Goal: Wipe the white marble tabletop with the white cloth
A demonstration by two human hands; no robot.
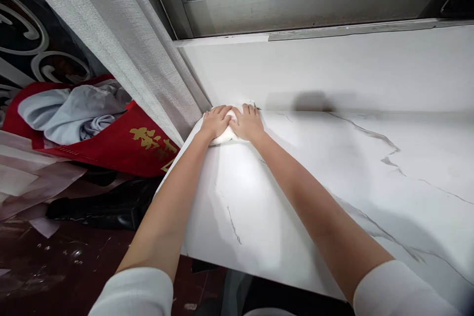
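A crumpled white cloth (224, 137) lies at the far left corner of a white marble-patterned tabletop (244, 197), against the low white back panel. My left hand (215, 121) rests on the cloth's left side, palm down with its fingers stretched forward. On the right part of the cloth lies my right hand (247, 122), also palm down, its fingers spread. The two thumbs almost meet over the middle of the cloth. Both palms hide much of it. Both arms reach out straight, in short white sleeves.
Left of the table hangs a pale grey curtain (122, 34). Beyond it stands a red bag (111, 155) with gold lettering, holding light grey-blue fabric (79, 108). A black boot (107, 207) lies on the dark red floor (92, 256). A metal window frame (296, 7) runs above the back panel.
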